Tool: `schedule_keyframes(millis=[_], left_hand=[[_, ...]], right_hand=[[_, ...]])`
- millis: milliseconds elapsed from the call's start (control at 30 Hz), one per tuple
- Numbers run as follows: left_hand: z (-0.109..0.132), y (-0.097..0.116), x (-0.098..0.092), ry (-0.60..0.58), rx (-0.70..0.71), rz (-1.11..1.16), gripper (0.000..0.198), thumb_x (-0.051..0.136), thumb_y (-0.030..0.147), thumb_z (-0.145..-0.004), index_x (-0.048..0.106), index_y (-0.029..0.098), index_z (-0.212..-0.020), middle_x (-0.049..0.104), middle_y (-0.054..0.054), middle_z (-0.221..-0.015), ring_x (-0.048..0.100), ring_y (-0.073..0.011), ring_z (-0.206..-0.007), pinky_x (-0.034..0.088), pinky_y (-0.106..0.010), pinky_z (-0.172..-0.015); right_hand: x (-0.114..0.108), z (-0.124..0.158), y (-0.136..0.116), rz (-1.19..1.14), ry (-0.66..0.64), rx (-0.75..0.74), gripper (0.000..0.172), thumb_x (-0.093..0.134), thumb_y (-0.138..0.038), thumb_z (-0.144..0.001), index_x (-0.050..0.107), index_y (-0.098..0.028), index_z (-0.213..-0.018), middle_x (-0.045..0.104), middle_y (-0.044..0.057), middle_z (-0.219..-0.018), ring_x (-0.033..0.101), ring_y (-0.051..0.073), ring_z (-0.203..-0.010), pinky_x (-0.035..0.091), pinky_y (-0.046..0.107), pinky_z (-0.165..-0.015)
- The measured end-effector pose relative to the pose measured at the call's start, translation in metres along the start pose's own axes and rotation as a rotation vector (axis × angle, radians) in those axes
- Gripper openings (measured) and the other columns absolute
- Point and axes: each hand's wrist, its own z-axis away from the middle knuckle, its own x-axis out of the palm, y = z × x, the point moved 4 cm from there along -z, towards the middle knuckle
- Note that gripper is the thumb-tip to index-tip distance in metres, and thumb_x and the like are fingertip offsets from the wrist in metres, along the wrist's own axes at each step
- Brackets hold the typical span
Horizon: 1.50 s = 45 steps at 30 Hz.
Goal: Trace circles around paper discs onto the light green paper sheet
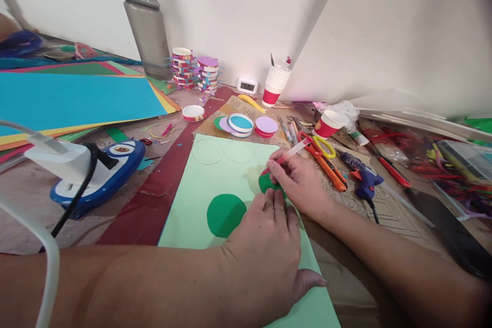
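Two broad spreads of paper stand out on the table [115, 202]: a pale green sheet [188, 205] under the person's arms, and, off to the left, a fanned stack of coloured paper [77, 97] with blue on top. Behind that stack a grey bottle [148, 31] stands near the wall. A blue-and-white power strip [125, 164] lies nearer, with a white charger [49, 156] plugged into it.

The left hand [269, 248] lies flat, palm down, its fingers together and pressing on a small green disc [267, 183], which sits on the sheet toward its right edge. The right hand [298, 182] is closed round a pinkish pen [296, 149], the point of it down at the disc's rim. A loose green circle [226, 215] rests on the sheet just left of the left hand.

Along the far edge I can see pencilled rings [208, 152], the rightmost partly covered by the right hand. Beyond stand nested paper cups [275, 84] and, smaller, a white clock [247, 85].
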Motion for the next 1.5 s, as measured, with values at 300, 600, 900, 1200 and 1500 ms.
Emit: schedule_keyframes(millis=[300,600,900,1200,1500], left_hand=[[-0.003,-0.007,-0.009,-0.142,0.012,0.061,0.078,0.029,0.066,-0.094,0.062,0.003,-0.127,0.059,-0.031,-0.131,0.055,-0.0431,-0.124,0.043,-0.052,-0.092],[-0.008,-0.05,-0.045,-0.076,-0.109,0.295,0.037,0.042,0.042,-0.1,0.071,0.02,-0.103,0.071,-0.007,-0.11,0.063,-0.0241,-0.107,0.045,-0.041,-0.094],[0.029,-0.12,-0.06,-0.526,-0.371,0.188,0.054,0.071,0.046,-0.074,0.066,0.022,-0.123,0.062,-0.008,-0.125,0.06,-0.0284,-0.114,0.046,-0.035,-0.095],[0.018,-0.105,-0.058,-0.632,-0.447,0.234,0.046,0.075,0.031,-0.072,0.061,0.021,-0.114,0.064,-0.004,-0.109,0.063,-0.0225,-0.094,0.044,-0.028,-0.07],[0.014,-0.107,-0.056,-0.628,-0.373,0.213,0.036,0.078,0.027,-0.067,0.058,0.02,-0.097,0.06,-0.004,-0.104,0.061,-0.0191,-0.085,0.04,-0.026,-0.064]], right_hand=[[0.0,-0.002,0.013,-0.348,0.129,0.124,0.031,0.058,-0.05,-0.089,0.055,-0.02,-0.081,0.058,-0.003,-0.06,0.053,0.011,-0.054,0.043,0.023,-0.052],[-0.002,-0.006,0.02,-0.46,0.163,0.102,0.035,0.059,-0.055,-0.086,0.056,-0.021,-0.081,0.058,-0.003,-0.059,0.052,0.011,-0.053,0.042,0.025,-0.052],[-0.004,-0.008,0.019,-0.526,0.205,0.066,0.038,0.062,-0.059,-0.082,0.054,-0.021,-0.079,0.058,-0.003,-0.059,0.053,0.012,-0.054,0.042,0.025,-0.051],[0.0,-0.008,0.022,-0.502,0.166,0.03,0.041,0.059,-0.062,-0.084,0.055,-0.021,-0.08,0.057,-0.003,-0.06,0.052,0.012,-0.055,0.043,0.027,-0.055],[-0.007,-0.006,0.016,-0.45,0.209,-0.001,0.045,0.059,-0.066,-0.081,0.057,-0.02,-0.079,0.058,-0.001,-0.06,0.054,0.015,-0.058,0.044,0.029,-0.058]])
